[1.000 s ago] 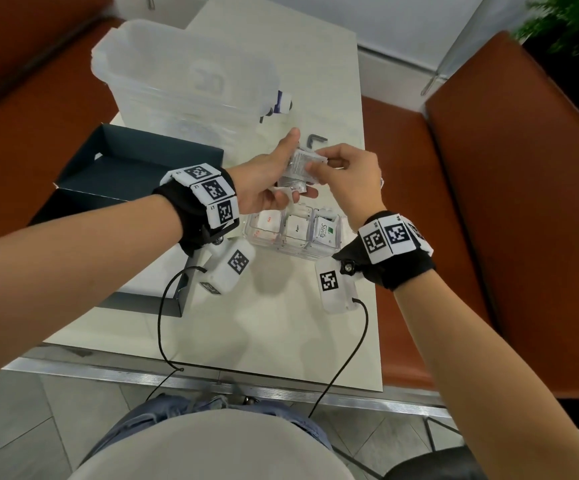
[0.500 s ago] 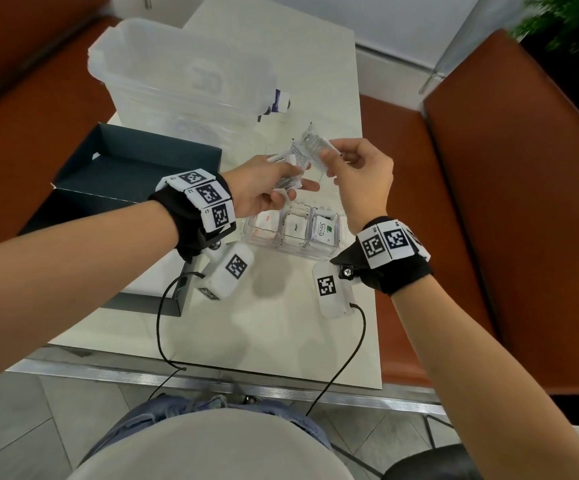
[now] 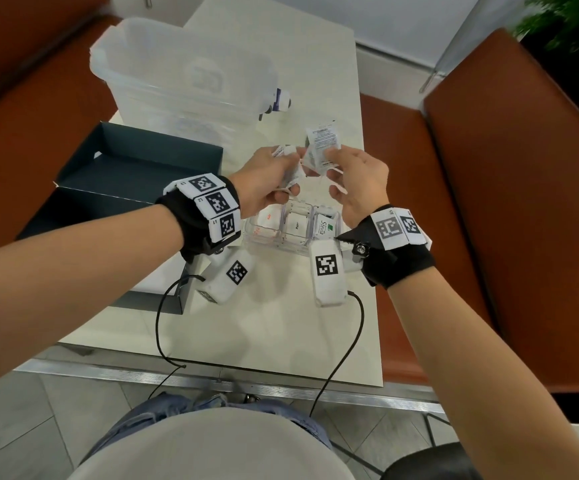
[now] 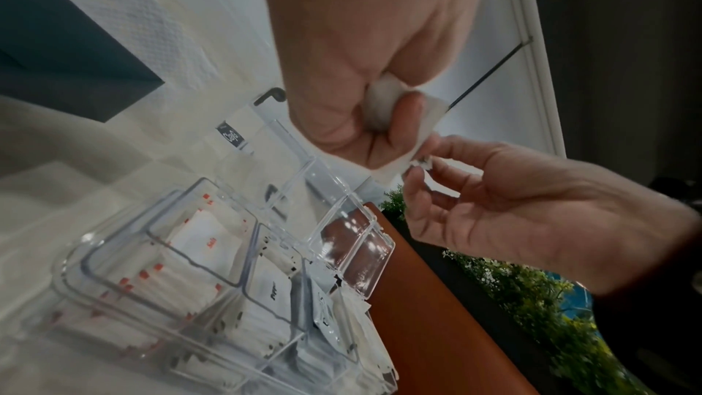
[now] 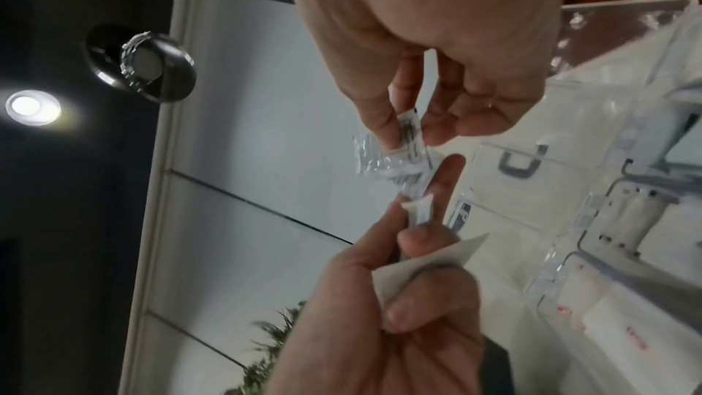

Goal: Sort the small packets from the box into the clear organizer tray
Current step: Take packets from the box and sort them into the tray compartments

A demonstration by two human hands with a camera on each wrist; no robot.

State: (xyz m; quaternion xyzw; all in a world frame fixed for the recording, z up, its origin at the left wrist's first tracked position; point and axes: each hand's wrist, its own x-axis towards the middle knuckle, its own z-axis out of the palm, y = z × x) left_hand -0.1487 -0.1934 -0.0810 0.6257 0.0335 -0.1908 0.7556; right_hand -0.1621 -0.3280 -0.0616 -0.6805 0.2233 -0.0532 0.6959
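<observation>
Organizer tray [image 3: 283, 244] below the fingers looks mostly filled; left hand [image 3: 264, 181] grips leftover packets [image 3: 290, 168], right hand [image 3: 357, 183] pinches one packet [image 3: 322, 142] (box contents hidden).

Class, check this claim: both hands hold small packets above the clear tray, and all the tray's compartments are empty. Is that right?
Not quite. Both hands, left and right, do hold packets above the tray, but its compartments already hold packets, as the head view and left wrist view show.
</observation>
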